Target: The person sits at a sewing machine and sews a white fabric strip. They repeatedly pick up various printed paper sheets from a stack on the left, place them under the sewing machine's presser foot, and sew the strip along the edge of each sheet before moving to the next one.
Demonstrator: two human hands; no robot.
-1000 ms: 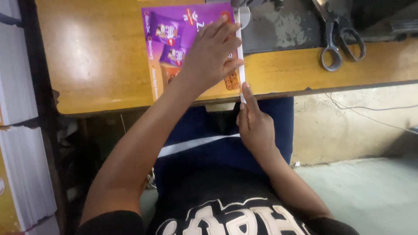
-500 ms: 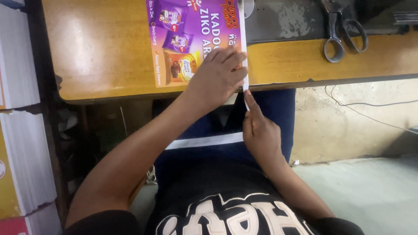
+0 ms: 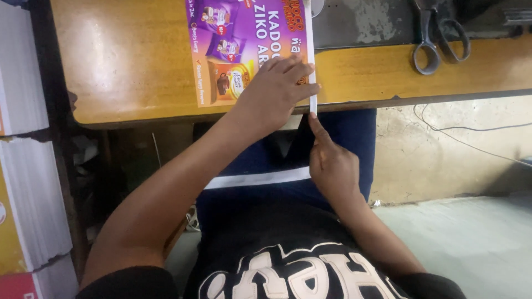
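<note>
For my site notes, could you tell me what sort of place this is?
Probably a small print or packaging workshop: a purple printed sheet on a worn wooden bench, scissors, and stacked paper alongside.

Bare arms from short black sleeves; black shirt with white lettering; navy trousers with one white stripe.

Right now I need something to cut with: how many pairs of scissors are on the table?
1. The scissors lie at the table's far right, well away from the left hand pressing the purple printed sheet. More may be out of frame.
</note>
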